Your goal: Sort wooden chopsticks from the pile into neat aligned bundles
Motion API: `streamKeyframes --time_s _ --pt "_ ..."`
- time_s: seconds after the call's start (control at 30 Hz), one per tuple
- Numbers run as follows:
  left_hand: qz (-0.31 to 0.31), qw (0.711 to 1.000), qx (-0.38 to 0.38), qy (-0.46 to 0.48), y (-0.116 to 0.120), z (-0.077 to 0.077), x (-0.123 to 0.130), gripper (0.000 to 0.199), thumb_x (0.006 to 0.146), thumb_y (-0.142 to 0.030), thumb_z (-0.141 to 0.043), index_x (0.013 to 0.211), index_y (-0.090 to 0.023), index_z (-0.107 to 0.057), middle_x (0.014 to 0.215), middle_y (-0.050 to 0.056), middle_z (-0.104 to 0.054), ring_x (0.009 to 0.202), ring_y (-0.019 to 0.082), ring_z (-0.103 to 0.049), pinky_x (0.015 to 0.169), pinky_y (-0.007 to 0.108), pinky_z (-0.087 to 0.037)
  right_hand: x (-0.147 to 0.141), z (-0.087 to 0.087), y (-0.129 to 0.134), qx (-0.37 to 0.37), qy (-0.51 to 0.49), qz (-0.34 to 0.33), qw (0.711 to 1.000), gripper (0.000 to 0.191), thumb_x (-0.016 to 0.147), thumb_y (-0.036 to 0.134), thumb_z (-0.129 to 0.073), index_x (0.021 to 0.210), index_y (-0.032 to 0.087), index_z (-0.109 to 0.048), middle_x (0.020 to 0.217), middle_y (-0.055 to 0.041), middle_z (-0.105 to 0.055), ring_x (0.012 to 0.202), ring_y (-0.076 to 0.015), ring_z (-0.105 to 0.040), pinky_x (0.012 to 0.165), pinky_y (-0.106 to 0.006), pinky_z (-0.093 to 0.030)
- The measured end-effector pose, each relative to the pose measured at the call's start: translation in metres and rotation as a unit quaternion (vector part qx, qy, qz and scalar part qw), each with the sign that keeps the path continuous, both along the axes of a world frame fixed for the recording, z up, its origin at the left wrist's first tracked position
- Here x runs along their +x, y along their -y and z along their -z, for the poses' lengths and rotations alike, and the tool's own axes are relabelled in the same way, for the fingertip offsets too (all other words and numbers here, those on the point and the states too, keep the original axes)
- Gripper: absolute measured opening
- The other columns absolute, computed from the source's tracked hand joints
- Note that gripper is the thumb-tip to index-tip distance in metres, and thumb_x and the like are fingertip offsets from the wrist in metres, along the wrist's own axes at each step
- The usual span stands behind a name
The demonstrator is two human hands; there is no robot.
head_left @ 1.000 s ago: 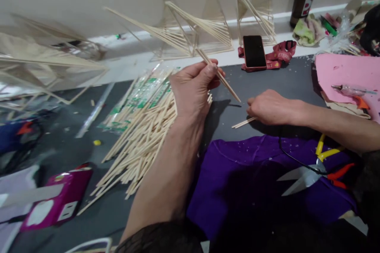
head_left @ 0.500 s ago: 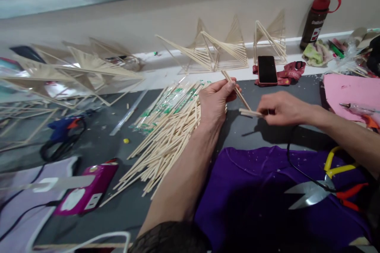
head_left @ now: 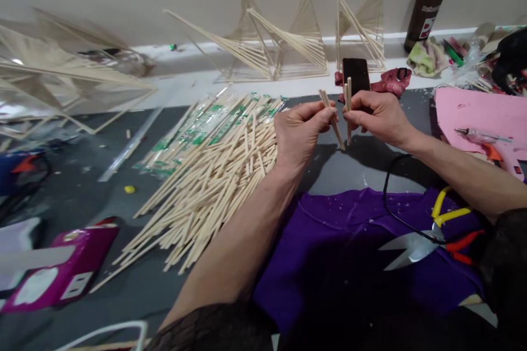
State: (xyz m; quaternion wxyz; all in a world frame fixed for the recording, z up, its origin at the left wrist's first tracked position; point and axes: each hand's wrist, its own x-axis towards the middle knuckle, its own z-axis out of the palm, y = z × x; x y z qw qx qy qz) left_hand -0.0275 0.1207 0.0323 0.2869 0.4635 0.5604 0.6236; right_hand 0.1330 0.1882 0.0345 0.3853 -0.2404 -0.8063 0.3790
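Observation:
My left hand (head_left: pixel 298 131) pinches a few thin wooden sticks (head_left: pixel 338 134), held at a slant between thumb and fingers. Close on its right, my right hand (head_left: pixel 379 115) is closed on another small bunch of sticks (head_left: pixel 349 88), which stands nearly upright. The two bunches are side by side with a narrow gap at the hands. To the left of my left wrist a large loose pile of wooden sticks (head_left: pixel 214 186) lies on the dark tabletop (head_left: pixel 135 252). Clear plastic wrappers with green print (head_left: pixel 201 126) lie along the pile's far side.
Open-framed stick structures (head_left: pixel 284 38) stand along the wall. Shears (head_left: pixel 428 238) lie on purple cloth (head_left: pixel 329 241) in front of me, and a pink glue gun (head_left: pixel 494 145) lies on pink sheet (head_left: pixel 465 109). A phone (head_left: pixel 354 72) and bottle (head_left: pixel 426 11) are behind.
My right hand has come up and left, close to my left hand. Its sticks have turned from lying flat to nearly upright. The view has shifted right and slightly down.

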Motion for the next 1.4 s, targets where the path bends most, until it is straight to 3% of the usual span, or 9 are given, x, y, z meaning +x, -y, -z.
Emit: streamKeyframes --time_s 0.2,0.53,0.9,1.2,1.4 --pt "0.005 1.0 0.005 -0.03 -0.004 0.001 -0.002 0.017 0.068 -0.032 -0.078 0.078 -0.02 -0.079 0.065 0.0 -0.072 0.056 0.011 -0.061 0.055 0.024 -0.051 -0.005 0.009 -0.005 0.013 0.009 -0.015 1.0 0.02 0.083 0.032 -0.06 0.077 0.013 -0.062 0.066 0.001 -0.06 0.062 -0.0096 -0.052 0.06 -0.024 -0.04" --pt "0.012 1.0 -0.019 -0.005 0.001 -0.005 0.001 0.015 0.067 -0.037 -0.08 0.074 -0.024 -0.078 0.073 0.0 -0.072 0.065 0.013 -0.065 0.057 0.024 -0.052 -0.01 0.005 -0.002 0.005 0.029 -0.003 1.0 0.015 0.083 0.026 -0.058 0.077 0.014 -0.064 0.071 0.0001 -0.062 0.069 -0.0106 -0.053 0.065 -0.024 -0.04" --pt "0.018 0.999 -0.027 0.02 0.002 -0.008 -0.001 0.009 0.064 -0.03 -0.08 0.067 -0.022 -0.077 0.067 0.0 -0.069 0.058 0.011 -0.061 0.054 0.024 -0.051 -0.014 0.005 -0.003 0.014 0.055 -0.001 0.998 0.012 0.082 0.022 -0.061 0.077 0.012 -0.066 0.073 -0.0013 -0.064 0.073 -0.012 -0.057 0.07 -0.025 -0.044" --pt "0.025 0.999 -0.041 0.011 0.001 -0.008 -0.005 0.014 0.062 -0.033 -0.081 0.068 -0.022 -0.076 0.069 0.001 -0.071 0.063 0.014 -0.065 0.056 0.025 -0.051 -0.013 0.004 -0.001 -0.011 0.073 -0.007 0.997 0.014 0.082 0.023 -0.061 0.076 0.012 -0.068 0.071 -0.0021 -0.065 0.071 -0.0125 -0.058 0.068 -0.026 -0.046" --pt "0.047 0.997 -0.062 0.014 0.0 -0.012 -0.007 0.014 0.063 -0.033 -0.079 0.067 -0.02 -0.074 0.07 0.002 -0.072 0.064 0.016 -0.065 0.055 0.026 -0.05 -0.012 0.002 0.0 0.013 0.074 0.002 0.997 0.017 0.081 0.026 -0.061 0.071 0.014 -0.068 0.068 -0.0008 -0.066 0.068 -0.011 -0.058 0.064 -0.024 -0.043"
